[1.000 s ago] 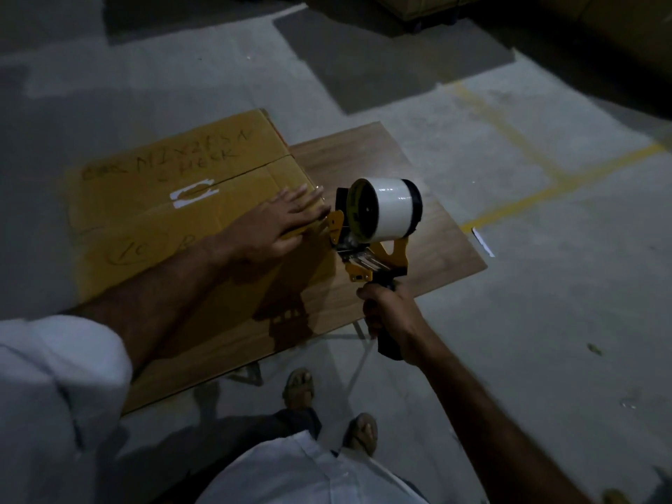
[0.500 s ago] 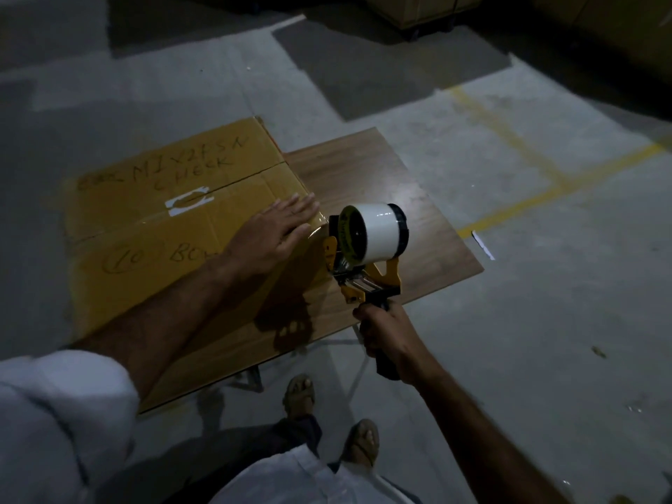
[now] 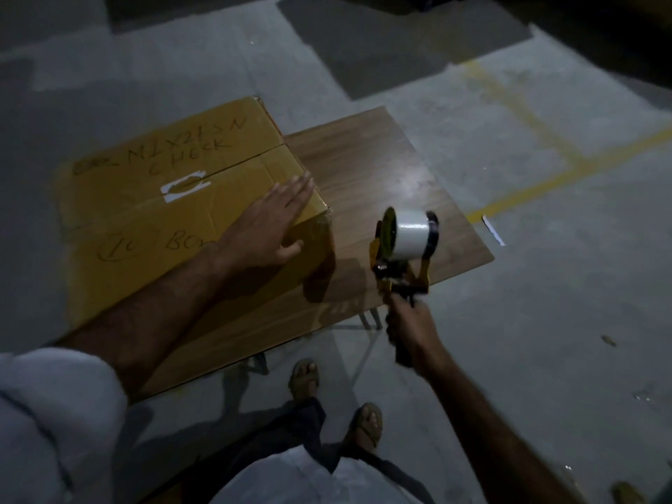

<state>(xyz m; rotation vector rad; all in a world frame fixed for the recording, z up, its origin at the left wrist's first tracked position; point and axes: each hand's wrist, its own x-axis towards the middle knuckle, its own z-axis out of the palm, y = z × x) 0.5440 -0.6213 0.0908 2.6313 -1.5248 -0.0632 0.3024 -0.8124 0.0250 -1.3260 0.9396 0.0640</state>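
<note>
A closed brown cardboard box (image 3: 152,209) with handwriting and a white label scrap on its top flaps sits on a small wooden table (image 3: 385,176). My left hand (image 3: 271,221) lies flat on the box top near its right front corner, fingers straight. My right hand (image 3: 409,323) grips the black handle of a yellow tape dispenser (image 3: 402,249) carrying a white tape roll. The dispenser hangs in the air to the right of the box, over the table's front edge, apart from the box. Shiny tape shows on the box's right side below the corner.
The table stands on a grey concrete floor with yellow painted lines (image 3: 545,183). A white strip (image 3: 493,230) lies on the floor right of the table. My sandalled feet (image 3: 334,398) stand just in front of the table. Dark cartons sit at the far top edge.
The dispenser has pulled away from the box's right edge, moving right and toward me. My left hand stayed flat on the box top, sliding slightly along the corner.
</note>
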